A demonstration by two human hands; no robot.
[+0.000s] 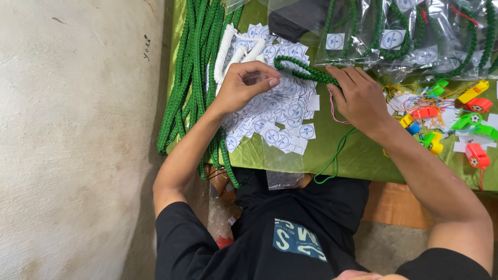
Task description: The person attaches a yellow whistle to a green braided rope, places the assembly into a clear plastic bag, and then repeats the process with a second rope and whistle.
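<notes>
Green braided cord lies looped across the green tablecloth, between both hands and over the pile of small white round-marked labels. Nearest the body, a clear plastic bag hangs off the table edge. The right hand closes its fingers on the cord's end. The left hand pinches at a label, thumb against fingertips. Further right, coloured whistles lie scattered. Farthest back, bagged cords are stacked; loose green cords hang left.
</notes>
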